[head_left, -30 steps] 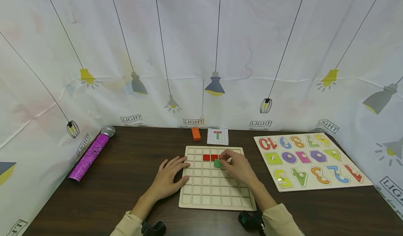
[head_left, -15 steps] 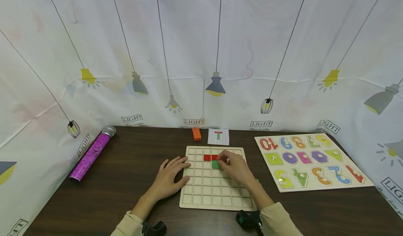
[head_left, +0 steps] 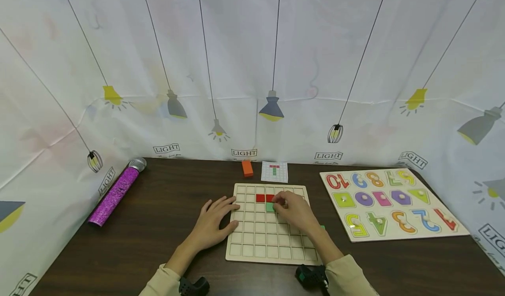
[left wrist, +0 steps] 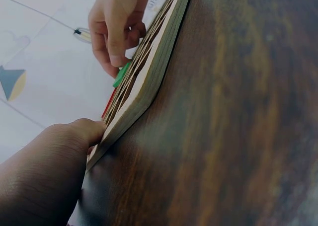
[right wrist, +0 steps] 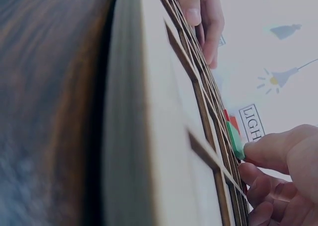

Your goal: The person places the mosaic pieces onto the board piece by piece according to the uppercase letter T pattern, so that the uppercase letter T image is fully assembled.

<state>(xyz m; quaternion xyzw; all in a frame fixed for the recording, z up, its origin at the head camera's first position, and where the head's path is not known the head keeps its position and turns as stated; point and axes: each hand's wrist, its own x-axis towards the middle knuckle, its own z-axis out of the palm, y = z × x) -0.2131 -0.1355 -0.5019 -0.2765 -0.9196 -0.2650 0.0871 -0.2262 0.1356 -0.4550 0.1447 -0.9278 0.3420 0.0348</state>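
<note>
A wooden grid board point(head_left: 260, 239) lies on the dark table. Two red square tiles point(head_left: 260, 198) show in an upper row, their right side partly covered by my right fingers. My right hand point(head_left: 293, 208) pinches a green square tile point(head_left: 270, 207) just below the red ones; in the right wrist view the thumb meets the edge of this green tile point(right wrist: 235, 139), which sits slightly tilted at the grid. My left hand point(head_left: 211, 226) rests with spread fingers at the board's left edge, thumb and fingertips touching the rim.
Behind the board are a pattern card point(head_left: 274, 172) with a red and green T and an orange block point(head_left: 247, 168). A number-and-shape puzzle board point(head_left: 378, 212) lies to the right, a purple glittery microphone point(head_left: 116, 193) to the left. A green piece point(head_left: 322, 227) peeks out beside my right forearm.
My right hand has shifted slightly left, bringing the green tile down flatter into the cell below the red tiles. The green piece by the forearm has come into sight. The left hand stays put.
</note>
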